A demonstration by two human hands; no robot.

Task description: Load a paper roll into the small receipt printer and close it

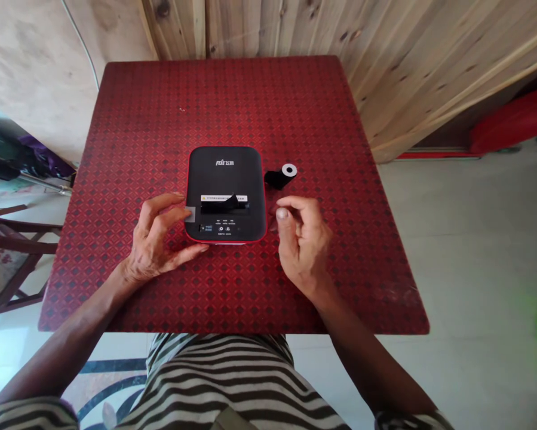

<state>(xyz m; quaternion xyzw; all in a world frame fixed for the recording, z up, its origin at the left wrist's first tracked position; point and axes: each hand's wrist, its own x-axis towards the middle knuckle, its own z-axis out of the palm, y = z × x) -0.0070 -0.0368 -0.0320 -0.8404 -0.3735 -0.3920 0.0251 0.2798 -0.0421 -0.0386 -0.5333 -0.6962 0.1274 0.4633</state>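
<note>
A flat black device (226, 179) with a red rim and rounded corners lies on the table, white print facing up. A short black strip (235, 202) sticks up at its slot, beside a white label (209, 197). My left hand (156, 236) rests at the device's near left corner with fingers spread; one fingertip touches a small grey square (190, 214) at the edge, and the thumb lies at the front edge. To the right of the device, my right hand (301, 239) is closed, thumb against curled fingers; what is in them, if anything, I cannot make out.
Behind my right hand lies a black roll (281, 177) with a white ring-shaped end, close to the device's right side. The table (232, 101) has a red patterned cover. Wooden boards (268, 30) stand along its far side, and a wooden chair (15, 257) is on the left.
</note>
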